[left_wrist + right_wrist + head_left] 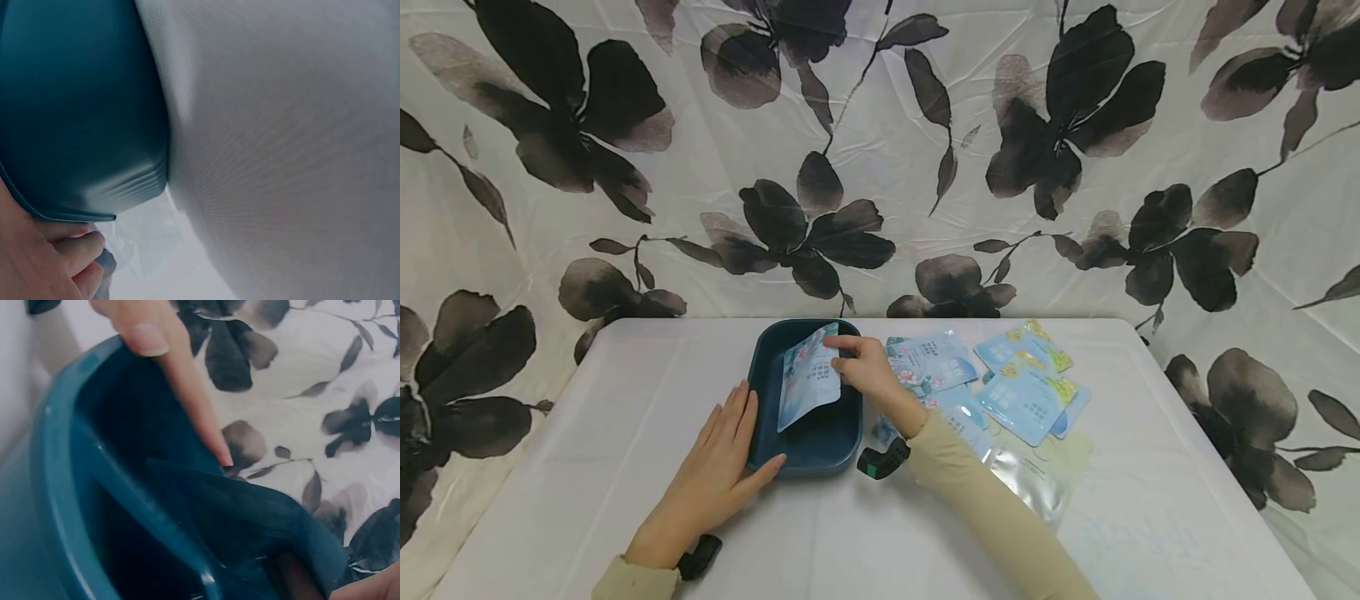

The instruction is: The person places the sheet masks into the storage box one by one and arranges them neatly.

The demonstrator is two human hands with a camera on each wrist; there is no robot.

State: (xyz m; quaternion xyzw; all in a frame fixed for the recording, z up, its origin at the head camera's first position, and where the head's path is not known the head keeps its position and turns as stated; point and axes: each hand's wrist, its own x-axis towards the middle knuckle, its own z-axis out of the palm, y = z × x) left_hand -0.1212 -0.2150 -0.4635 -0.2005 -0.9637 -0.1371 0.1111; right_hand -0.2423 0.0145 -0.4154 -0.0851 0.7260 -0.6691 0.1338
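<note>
In the head view my left hand lies along the left side of a dark blue bin, fingers straight against it, thumb near its front rim. The left wrist view shows fingertips below the bin's rim. A pale blue floral foil sachet stands tilted inside the bin. My right hand is over the right rim, its extended index finger and thumb at the sachet's upper right edge. In the right wrist view the index fingertip touches or nearly touches the dark, shiny sachet; the thumb stands apart from it.
Overlapping floral sachets lie right of the bin, partly under my right forearm. Farther right are blue-and-yellow sachets and a pale green and silver packet. A floral curtain hangs behind the white table.
</note>
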